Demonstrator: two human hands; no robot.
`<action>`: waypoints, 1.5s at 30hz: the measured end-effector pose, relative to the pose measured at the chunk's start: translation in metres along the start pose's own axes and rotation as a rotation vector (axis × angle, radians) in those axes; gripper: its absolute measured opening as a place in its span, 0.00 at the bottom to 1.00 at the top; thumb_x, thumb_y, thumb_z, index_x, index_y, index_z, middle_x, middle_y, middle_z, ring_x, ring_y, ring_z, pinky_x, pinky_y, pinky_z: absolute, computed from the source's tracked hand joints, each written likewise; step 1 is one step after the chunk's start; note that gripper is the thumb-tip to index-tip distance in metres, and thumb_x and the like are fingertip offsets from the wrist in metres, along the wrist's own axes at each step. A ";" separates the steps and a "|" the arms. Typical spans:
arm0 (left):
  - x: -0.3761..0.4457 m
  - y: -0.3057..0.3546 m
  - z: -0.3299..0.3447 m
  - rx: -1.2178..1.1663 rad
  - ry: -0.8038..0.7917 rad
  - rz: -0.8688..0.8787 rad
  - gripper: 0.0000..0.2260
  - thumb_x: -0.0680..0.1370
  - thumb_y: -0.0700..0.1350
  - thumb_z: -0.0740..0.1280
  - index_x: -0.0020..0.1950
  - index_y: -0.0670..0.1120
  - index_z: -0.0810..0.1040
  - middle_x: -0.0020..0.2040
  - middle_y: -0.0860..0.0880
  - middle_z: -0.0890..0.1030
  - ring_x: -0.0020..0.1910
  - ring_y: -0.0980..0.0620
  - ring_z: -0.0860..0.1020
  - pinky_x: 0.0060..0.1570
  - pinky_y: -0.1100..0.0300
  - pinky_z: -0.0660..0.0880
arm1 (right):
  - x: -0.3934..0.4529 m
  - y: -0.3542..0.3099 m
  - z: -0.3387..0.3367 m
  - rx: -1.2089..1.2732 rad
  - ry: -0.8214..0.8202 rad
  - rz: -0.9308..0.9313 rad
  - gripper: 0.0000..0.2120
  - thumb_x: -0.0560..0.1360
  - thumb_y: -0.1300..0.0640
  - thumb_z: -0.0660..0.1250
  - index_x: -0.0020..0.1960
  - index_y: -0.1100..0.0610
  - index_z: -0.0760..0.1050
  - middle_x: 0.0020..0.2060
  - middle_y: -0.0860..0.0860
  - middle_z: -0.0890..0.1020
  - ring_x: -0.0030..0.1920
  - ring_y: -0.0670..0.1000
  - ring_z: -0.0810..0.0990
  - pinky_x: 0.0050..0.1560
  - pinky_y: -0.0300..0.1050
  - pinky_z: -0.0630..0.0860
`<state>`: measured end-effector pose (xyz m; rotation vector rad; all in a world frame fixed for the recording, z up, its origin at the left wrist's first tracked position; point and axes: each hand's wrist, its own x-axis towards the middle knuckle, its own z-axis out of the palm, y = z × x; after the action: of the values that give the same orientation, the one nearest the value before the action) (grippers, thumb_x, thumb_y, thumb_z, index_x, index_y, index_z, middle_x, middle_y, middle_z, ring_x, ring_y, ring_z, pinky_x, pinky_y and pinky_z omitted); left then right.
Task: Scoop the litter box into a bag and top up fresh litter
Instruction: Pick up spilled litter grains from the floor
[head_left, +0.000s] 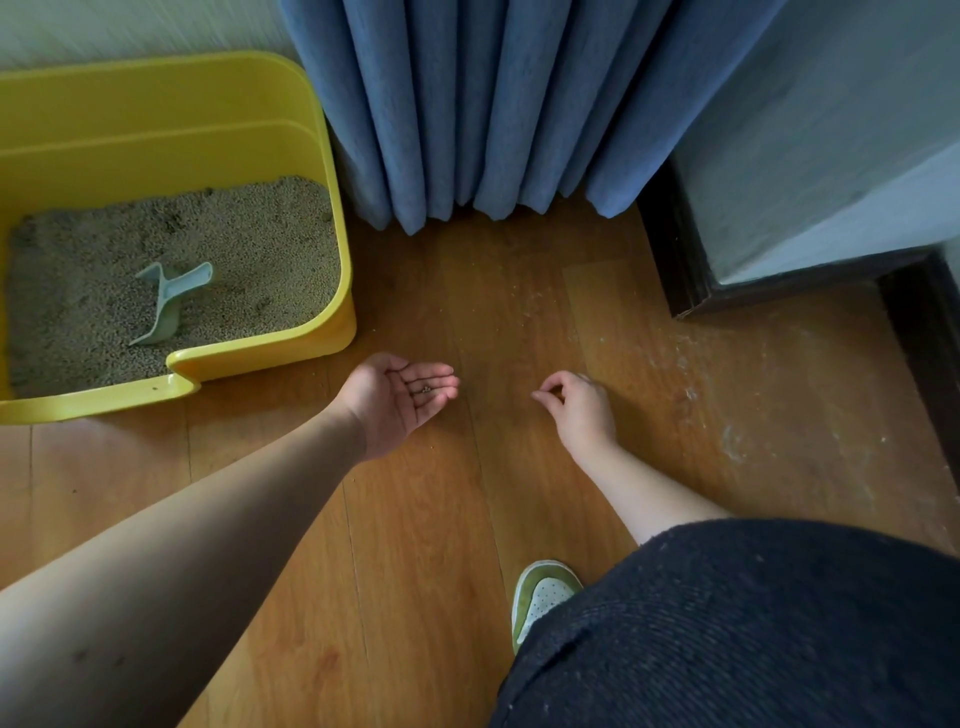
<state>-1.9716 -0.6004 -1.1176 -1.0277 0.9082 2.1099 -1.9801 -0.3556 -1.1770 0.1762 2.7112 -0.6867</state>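
1. The step in hand looks like gathering stray litter pellets off the wooden floor (415, 519). The left hand (400, 397) is held palm up, just beside the front corner of the yellow litter box (332, 291), its grip open and flat like a dish, with a few pellets (426, 388) lying near the base of the fingers.
2. The right hand (582, 408) hovers low over the floor with thumb and forefinger drawn together in a pinch; whether this grip has a pellet in it is too small to tell.
3. To do this well, keep the left palm level and slightly cupped, so the pellets cannot roll off the fingertips.
4. Bring the pinch right over the cupped palm before letting go; dropping from height would likely bounce a pellet back onto the floor.
5. Work the scattered pale specks toward the right, near the dark skirting (675, 260), in one sweep rather than piece by piece.
6. Empty the palm over the litter bed (182, 249), well inside the rim, since the box is close at hand.
7. The pale scoop (169, 301) lies on the litter inside the box, handle up toward the back, untouched; no bag or fresh litter supply is in view.
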 end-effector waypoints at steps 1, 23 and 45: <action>0.000 0.000 0.001 -0.003 0.000 0.001 0.23 0.80 0.44 0.48 0.52 0.34 0.80 0.47 0.37 0.84 0.45 0.45 0.84 0.50 0.57 0.78 | 0.001 0.000 0.000 0.001 0.001 0.004 0.07 0.76 0.51 0.67 0.51 0.53 0.78 0.50 0.48 0.80 0.50 0.48 0.79 0.46 0.39 0.76; 0.001 -0.004 0.012 0.015 -0.058 -0.040 0.23 0.80 0.44 0.48 0.52 0.33 0.80 0.47 0.37 0.83 0.44 0.45 0.84 0.45 0.58 0.81 | -0.001 -0.035 -0.037 1.621 -0.459 0.358 0.07 0.78 0.60 0.61 0.41 0.58 0.72 0.32 0.51 0.71 0.33 0.47 0.70 0.33 0.38 0.69; -0.008 0.024 0.042 -0.215 -0.146 0.168 0.24 0.81 0.45 0.47 0.63 0.32 0.75 0.60 0.34 0.80 0.61 0.41 0.79 0.66 0.52 0.72 | 0.097 -0.056 -0.027 0.384 0.013 0.035 0.12 0.76 0.48 0.67 0.58 0.51 0.78 0.50 0.49 0.79 0.48 0.46 0.77 0.37 0.32 0.68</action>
<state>-2.0031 -0.5829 -1.0843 -0.9123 0.7298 2.4310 -2.0900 -0.3880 -1.1642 0.3189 2.5532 -1.1935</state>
